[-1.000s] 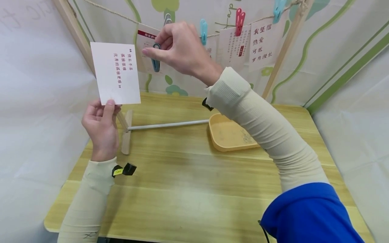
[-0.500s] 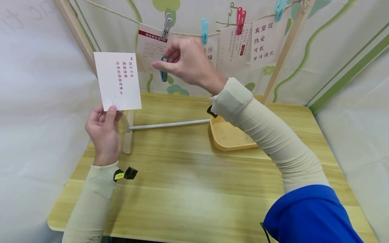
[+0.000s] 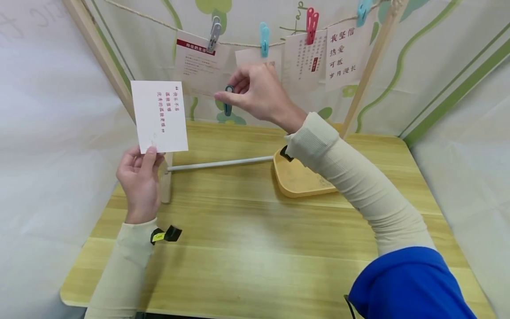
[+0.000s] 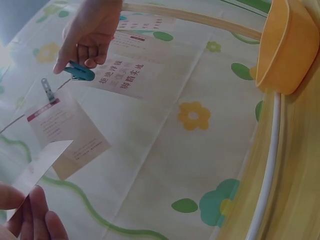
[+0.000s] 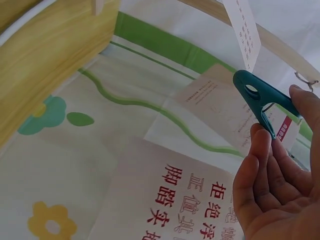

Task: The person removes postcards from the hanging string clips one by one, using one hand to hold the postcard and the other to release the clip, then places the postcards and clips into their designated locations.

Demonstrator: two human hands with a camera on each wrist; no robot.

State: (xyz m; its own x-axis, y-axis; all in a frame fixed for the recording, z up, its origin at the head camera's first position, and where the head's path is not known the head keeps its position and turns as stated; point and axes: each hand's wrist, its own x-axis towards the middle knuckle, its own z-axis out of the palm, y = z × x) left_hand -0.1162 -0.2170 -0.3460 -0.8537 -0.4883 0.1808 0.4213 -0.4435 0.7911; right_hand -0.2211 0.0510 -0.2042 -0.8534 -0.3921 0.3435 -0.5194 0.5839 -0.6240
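My left hand (image 3: 140,181) pinches the lower edge of a white card (image 3: 161,113) with red vertical writing, thumb in front and fingers behind. To its right, my right hand (image 3: 259,91) holds a dark teal clothespin (image 3: 228,101) between thumb and fingers, below the twine. The right wrist view shows the same clothespin (image 5: 260,97) with its handle ends pinched. Behind the hands runs a twine line (image 3: 151,20). From it hang a card with a red band (image 3: 199,64) under a grey clothespin (image 3: 214,34) and another card (image 3: 245,57) under a light blue clothespin (image 3: 264,40), partly covered by my right hand.
Further right hang a card under a red clothespin (image 3: 312,25) and a card (image 3: 340,57) under a blue clothespin (image 3: 363,12). Wooden posts (image 3: 374,66) hold the twine. A yellow tray (image 3: 287,188) and a white rod (image 3: 219,164) lie on the wooden table (image 3: 239,248).
The right hand has moved down and right with the clothespin, away from the grey clothespin. The left hand has moved slightly down and right, still holding the card.
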